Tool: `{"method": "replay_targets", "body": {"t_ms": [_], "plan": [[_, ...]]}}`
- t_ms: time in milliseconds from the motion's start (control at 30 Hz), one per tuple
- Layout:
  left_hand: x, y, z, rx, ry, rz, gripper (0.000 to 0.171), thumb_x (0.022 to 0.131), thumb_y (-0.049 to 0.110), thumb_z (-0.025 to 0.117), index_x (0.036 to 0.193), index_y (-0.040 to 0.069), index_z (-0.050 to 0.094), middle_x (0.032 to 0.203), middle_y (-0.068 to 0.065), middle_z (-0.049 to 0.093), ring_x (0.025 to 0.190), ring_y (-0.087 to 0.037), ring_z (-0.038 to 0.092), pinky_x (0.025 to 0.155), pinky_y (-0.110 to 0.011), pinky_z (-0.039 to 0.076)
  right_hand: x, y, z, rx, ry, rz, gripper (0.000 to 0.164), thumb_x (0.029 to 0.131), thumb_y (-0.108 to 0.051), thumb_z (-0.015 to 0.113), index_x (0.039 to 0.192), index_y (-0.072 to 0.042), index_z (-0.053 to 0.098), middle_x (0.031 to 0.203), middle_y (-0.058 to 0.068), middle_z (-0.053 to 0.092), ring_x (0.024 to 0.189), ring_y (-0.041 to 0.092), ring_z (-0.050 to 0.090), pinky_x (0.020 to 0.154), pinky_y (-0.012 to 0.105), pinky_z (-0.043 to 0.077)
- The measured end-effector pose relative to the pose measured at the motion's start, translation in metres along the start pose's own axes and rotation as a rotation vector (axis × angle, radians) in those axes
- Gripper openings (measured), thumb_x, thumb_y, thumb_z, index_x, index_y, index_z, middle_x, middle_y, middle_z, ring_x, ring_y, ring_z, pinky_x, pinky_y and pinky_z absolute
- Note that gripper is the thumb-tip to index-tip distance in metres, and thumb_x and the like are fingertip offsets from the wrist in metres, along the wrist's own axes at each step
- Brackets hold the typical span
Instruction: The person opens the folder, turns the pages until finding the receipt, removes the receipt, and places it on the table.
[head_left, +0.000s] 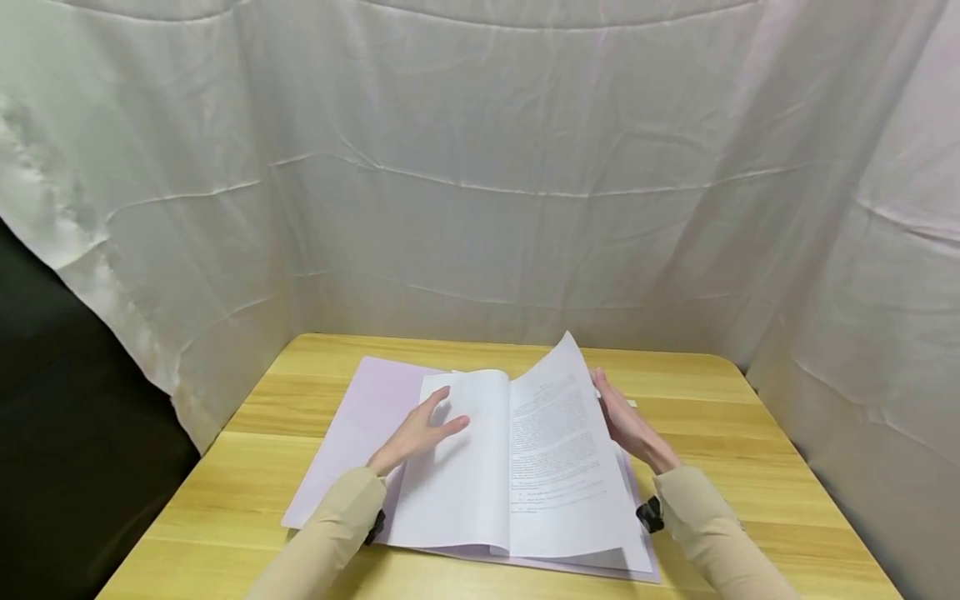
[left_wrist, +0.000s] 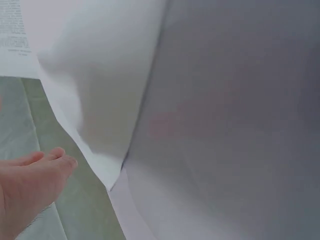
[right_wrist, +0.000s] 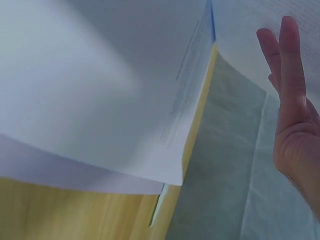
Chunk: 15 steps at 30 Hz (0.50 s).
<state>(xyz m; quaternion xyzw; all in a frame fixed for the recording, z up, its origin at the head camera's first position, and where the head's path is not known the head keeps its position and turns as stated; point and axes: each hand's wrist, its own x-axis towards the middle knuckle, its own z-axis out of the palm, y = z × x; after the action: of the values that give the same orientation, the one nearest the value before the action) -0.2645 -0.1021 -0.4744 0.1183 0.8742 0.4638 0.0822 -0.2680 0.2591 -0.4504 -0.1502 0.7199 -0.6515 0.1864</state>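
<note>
A lilac folder (head_left: 375,396) lies spread on the table with a stack of white paper inside. On the left is a blank page (head_left: 450,508), curving toward the middle fold. Over it my left hand (head_left: 420,429) hovers or rests with thumb and fingers apart; contact cannot be told. A printed page (head_left: 558,442) stands partly lifted on the right, its top corner raised. Behind that page's outer edge is my right hand (head_left: 628,421), partly hidden by it. The right wrist view shows the right hand (right_wrist: 295,110) with straight fingers against or near printed paper.
The wooden table (head_left: 750,467) extends around the folder on all sides. Pale grey curtains (head_left: 480,233) hang behind it and at both sides. A small white tab (head_left: 632,403) sticks out near the right hand. Dark material (head_left: 75,433) shows at far left.
</note>
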Motion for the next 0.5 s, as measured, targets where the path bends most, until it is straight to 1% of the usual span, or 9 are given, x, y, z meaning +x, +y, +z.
{"method": "replay_targets", "body": {"t_ms": [67,167,233,333,367,500], "plan": [[0.000,0.002,0.000,-0.011,-0.002,0.001,0.086,0.093,0.047,0.068,0.159,0.008,0.028,0.164,-0.018,0.032,0.152,-0.042,0.028,0.122,-0.062,0.026,0.001,-0.004,0.003,0.005,-0.007,0.004,0.073,0.104,-0.061,0.007,0.163,-0.017,0.005,0.113,0.017,0.063,0.091,0.018,0.067,0.075,0.036,0.058],[0.000,0.004,0.000,-0.036,-0.011,0.007,0.087,0.093,0.047,0.067,0.160,0.008,0.026,0.165,-0.017,0.029,0.153,-0.042,0.026,0.122,-0.062,0.025,0.003,-0.009,0.009,0.004,-0.007,0.023,0.072,0.103,-0.063,0.007,0.163,-0.023,0.002,0.101,0.009,0.066,0.075,0.014,0.065,0.063,0.029,0.056],[0.001,0.005,0.000,-0.048,-0.018,0.018,0.088,0.094,0.047,0.067,0.160,0.008,0.025,0.166,-0.017,0.028,0.153,-0.042,0.025,0.123,-0.062,0.025,0.004,-0.011,0.012,-0.003,-0.005,0.034,0.071,0.103,-0.064,0.007,0.163,-0.027,0.001,0.099,0.007,0.067,0.071,0.014,0.064,0.058,0.027,0.054],[0.001,0.007,0.000,-0.073,-0.030,0.032,0.088,0.094,0.047,0.067,0.160,0.008,0.024,0.166,-0.017,0.027,0.153,-0.043,0.025,0.123,-0.060,0.025,0.005,-0.013,0.016,-0.008,-0.006,0.043,0.069,0.103,-0.063,0.006,0.163,-0.030,0.000,0.104,0.011,0.067,0.073,0.017,0.066,0.058,0.028,0.054],[0.001,0.008,0.001,-0.084,-0.033,0.037,0.088,0.094,0.047,0.067,0.160,0.007,0.024,0.166,-0.017,0.027,0.153,-0.043,0.025,0.123,-0.059,0.025,0.005,-0.014,0.018,-0.018,-0.011,0.041,0.068,0.103,-0.063,0.006,0.163,-0.031,-0.001,0.105,0.013,0.066,0.074,0.018,0.066,0.058,0.028,0.054],[0.003,0.013,0.001,-0.128,-0.052,0.054,0.088,0.094,0.046,0.067,0.160,0.007,0.023,0.166,-0.017,0.027,0.154,-0.040,0.024,0.125,-0.054,0.024,0.006,-0.017,0.023,-0.041,-0.022,0.031,0.068,0.103,-0.063,0.006,0.163,-0.030,-0.001,0.117,0.025,0.063,0.081,0.020,0.069,0.061,0.030,0.056]]}}
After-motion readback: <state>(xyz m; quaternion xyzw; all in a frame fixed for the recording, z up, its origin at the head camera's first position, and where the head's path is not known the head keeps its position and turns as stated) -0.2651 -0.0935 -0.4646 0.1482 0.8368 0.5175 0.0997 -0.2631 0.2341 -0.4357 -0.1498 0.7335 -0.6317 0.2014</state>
